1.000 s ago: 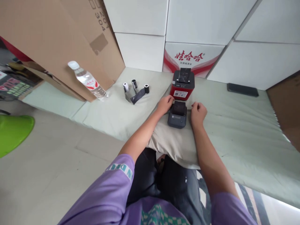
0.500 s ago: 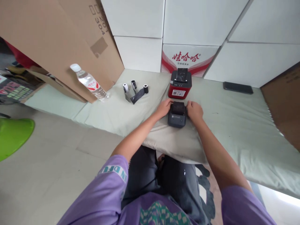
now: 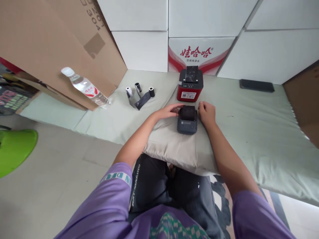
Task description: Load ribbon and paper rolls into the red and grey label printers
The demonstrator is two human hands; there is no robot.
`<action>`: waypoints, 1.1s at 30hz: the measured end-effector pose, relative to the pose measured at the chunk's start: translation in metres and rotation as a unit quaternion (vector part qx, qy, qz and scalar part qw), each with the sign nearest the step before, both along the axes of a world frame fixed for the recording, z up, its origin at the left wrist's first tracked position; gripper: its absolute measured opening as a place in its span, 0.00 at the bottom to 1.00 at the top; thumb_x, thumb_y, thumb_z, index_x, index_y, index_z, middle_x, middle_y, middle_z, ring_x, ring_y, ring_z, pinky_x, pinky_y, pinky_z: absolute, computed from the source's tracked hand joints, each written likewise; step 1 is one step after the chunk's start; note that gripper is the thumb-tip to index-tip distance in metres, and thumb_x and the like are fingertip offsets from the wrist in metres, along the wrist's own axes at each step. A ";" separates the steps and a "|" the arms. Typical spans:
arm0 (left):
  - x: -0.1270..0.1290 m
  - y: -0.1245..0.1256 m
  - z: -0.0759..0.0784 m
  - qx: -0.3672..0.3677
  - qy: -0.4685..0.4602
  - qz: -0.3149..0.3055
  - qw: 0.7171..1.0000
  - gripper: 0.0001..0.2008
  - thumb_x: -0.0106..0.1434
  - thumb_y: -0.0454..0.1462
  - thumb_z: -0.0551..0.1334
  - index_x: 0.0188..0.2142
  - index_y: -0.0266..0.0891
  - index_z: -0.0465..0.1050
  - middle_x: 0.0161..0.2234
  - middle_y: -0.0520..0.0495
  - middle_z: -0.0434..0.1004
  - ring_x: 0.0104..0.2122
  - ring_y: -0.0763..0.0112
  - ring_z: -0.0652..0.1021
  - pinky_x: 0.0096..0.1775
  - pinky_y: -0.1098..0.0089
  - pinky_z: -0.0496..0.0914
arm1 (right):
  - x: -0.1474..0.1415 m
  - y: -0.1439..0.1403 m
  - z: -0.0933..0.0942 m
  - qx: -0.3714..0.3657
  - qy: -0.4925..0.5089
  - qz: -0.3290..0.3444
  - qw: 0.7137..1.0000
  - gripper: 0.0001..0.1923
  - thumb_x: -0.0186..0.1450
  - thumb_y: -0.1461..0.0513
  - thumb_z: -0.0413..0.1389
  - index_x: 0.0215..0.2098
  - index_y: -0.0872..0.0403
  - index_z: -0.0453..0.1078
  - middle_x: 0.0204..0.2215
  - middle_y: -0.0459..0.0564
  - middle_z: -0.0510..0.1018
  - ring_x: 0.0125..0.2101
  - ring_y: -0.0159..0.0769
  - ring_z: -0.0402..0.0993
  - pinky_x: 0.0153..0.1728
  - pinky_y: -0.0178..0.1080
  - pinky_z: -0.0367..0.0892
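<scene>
On the pale green padded mat (image 3: 249, 132), at its near edge, sits a small dark grey boxy label printer (image 3: 187, 120), resting on a beige cushion (image 3: 174, 149).

Left hand (image 3: 166, 112): laid flat against the printer's left side, fingers extended and touching its top edge, not clenched.

Right hand (image 3: 207, 113): against the printer's right side, fingers curled loosely onto its casing.

Just behind the grey printer: a red and black cube-shaped printer (image 3: 189, 84), upright, apart from it.

Left of both: three small paper rolls with a dark strip (image 3: 139, 94).

Further left: a clear plastic water bottle with red label (image 3: 84, 88), leaning against a brown cardboard sheet (image 3: 50, 43).

Far right, near the white boxes (image 3: 269, 49): a flat black phone (image 3: 256, 85).
</scene>
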State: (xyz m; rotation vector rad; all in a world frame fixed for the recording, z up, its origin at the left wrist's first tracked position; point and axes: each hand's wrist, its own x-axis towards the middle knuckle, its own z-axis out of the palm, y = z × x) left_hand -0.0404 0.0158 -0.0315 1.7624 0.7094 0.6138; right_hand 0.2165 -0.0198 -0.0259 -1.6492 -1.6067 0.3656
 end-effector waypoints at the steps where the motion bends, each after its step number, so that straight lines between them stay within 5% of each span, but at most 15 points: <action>1: -0.003 0.000 0.002 0.009 0.007 -0.016 1.000 0.36 0.58 0.34 0.71 0.67 0.44 0.72 0.64 0.37 0.75 0.50 0.61 0.80 0.53 0.61 0.74 | 0.000 0.001 -0.001 0.001 0.004 0.007 1.000 0.21 0.73 0.51 0.46 0.25 0.50 0.62 0.21 0.46 0.67 0.28 0.37 0.62 0.35 0.40 0.54; 9: -0.007 0.001 0.004 0.027 0.035 -0.040 0.998 0.40 0.58 0.40 0.74 0.70 0.42 0.68 0.71 0.35 0.68 0.68 0.51 0.72 0.64 0.54 0.69 | -0.004 -0.008 -0.001 -0.010 0.062 0.088 0.994 0.28 0.73 0.40 0.42 0.28 0.50 0.65 0.24 0.47 0.72 0.30 0.38 0.66 0.36 0.41 0.60; 23: -0.008 0.007 0.000 0.060 0.123 -0.033 0.990 0.39 0.61 0.38 0.71 0.71 0.44 0.66 0.62 0.37 0.76 0.57 0.56 0.78 0.60 0.59 0.71 | -0.019 -0.016 -0.003 0.009 0.098 0.036 0.995 0.29 0.73 0.41 0.38 0.33 0.50 0.70 0.31 0.52 0.79 0.37 0.43 0.74 0.44 0.45 0.68; 33: -0.006 0.005 -0.005 0.041 0.049 -0.052 0.997 0.46 0.61 0.40 0.71 0.75 0.42 0.58 0.72 0.34 0.65 0.68 0.53 0.70 0.67 0.53 0.64 | -0.022 -0.018 -0.003 0.032 0.121 0.014 0.992 0.31 0.74 0.40 0.37 0.35 0.51 0.69 0.35 0.54 0.81 0.39 0.42 0.76 0.45 0.44 0.69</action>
